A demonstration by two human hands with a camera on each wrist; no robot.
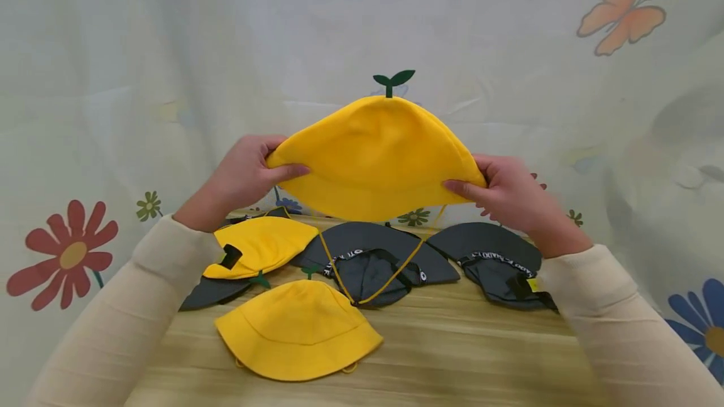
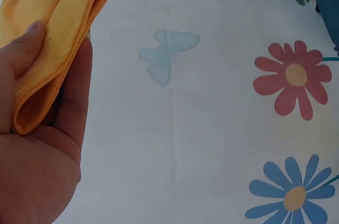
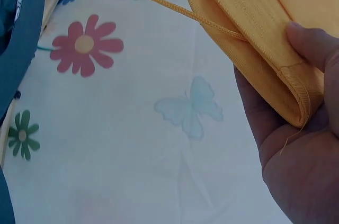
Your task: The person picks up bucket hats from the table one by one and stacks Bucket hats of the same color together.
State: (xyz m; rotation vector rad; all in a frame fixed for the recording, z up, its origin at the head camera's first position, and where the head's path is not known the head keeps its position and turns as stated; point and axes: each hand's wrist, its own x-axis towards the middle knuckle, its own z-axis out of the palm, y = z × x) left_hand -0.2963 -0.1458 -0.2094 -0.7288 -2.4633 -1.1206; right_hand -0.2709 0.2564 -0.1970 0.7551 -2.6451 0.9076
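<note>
A yellow bucket hat (image 1: 373, 156) with a green sprout on top is held up in the air between both hands. My left hand (image 1: 243, 171) pinches its left brim edge, thumb on the near side. The right hand (image 1: 509, 193) grips the opposite edge in the same way. In both wrist views the brim is folded flat between thumb and fingers. A yellow chin cord (image 1: 396, 275) hangs in a loop below the hat. Beneath it, a second yellow bucket hat (image 1: 300, 331) lies on the wooden table (image 1: 452, 357), its sprout pointing away.
At the back left, another yellow hat (image 1: 266, 240) lies on its side over a dark visor brim (image 1: 212, 294). Two dark grey hats with lettered bands, one in the middle (image 1: 367, 244) and one at right (image 1: 486, 244), lie along the back. A floral curtain (image 1: 170, 80) hangs behind.
</note>
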